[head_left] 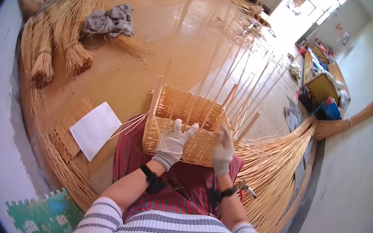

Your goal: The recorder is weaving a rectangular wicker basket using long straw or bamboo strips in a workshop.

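A rectangular wicker basket [166, 144] rests on my lap over a red striped cloth [127, 158], with tall upright stakes [244, 125] rising from it. My left hand [171, 145], in a pale glove, grips the front wall, fingertips at the rim. At the front right corner is my gloved right hand [223, 152], its fingers closed and slightly blurred; what they pinch is unclear. Loose pale strands [129, 123] stick out to the left of the basket.
Reed bundles [43, 62] and a grey cloth [107, 23] lie back left; a white sheet [94, 128] lies left. Long reeds [269, 184], with pruners [247, 190] on them, fan out right, below a cluttered low cabinet [319, 89]. A foam mat [35, 212] is lower left.
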`<state>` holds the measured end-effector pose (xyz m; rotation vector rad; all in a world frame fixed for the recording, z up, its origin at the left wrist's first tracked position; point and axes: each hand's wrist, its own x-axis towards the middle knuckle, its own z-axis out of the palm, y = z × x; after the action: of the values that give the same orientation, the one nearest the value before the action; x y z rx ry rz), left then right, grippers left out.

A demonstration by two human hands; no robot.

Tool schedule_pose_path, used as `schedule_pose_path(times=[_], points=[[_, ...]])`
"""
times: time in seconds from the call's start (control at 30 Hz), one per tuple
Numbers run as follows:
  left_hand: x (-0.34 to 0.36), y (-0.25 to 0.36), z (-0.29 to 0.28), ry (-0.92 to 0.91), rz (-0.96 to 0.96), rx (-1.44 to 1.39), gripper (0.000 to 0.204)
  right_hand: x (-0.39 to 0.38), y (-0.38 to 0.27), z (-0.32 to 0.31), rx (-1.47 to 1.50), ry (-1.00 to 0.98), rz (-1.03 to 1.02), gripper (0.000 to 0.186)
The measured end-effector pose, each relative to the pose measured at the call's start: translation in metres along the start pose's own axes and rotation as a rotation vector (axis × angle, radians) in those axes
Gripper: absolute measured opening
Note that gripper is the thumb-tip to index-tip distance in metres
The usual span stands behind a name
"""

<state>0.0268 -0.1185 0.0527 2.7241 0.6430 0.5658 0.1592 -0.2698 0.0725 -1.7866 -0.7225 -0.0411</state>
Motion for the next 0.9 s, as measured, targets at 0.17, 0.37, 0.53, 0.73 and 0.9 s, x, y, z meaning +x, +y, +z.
schedule_pose_path(times=[0.17,0.37,0.53,0.73,0.9], points=[[-0.035,-0.042,0.003,0.449,-0.074,-0.376,0.045,-0.050,-0.046,0.017,0.081,-0.075,-0.054,0.030],[-0.011,-0.091,-0.033,0.442,-0.294,-0.866,0.046,-0.043,-0.125,0.062,-0.088,-0.374,-0.445,0.021],[0.025,-0.138,-0.045,-0.055,-0.127,-0.771,0.041,-0.039,-0.085,0.068,0.422,-0.071,0.187,0.017],[0.032,-0.120,-0.024,0.092,-0.203,-0.846,0.057,0.013,-0.031,0.072,0.202,-0.013,0.161,0.019],[0.026,-0.107,-0.019,0.190,-0.300,-0.707,0.058,0.063,-0.102,0.098,-0.734,0.042,-0.541,0.027]])
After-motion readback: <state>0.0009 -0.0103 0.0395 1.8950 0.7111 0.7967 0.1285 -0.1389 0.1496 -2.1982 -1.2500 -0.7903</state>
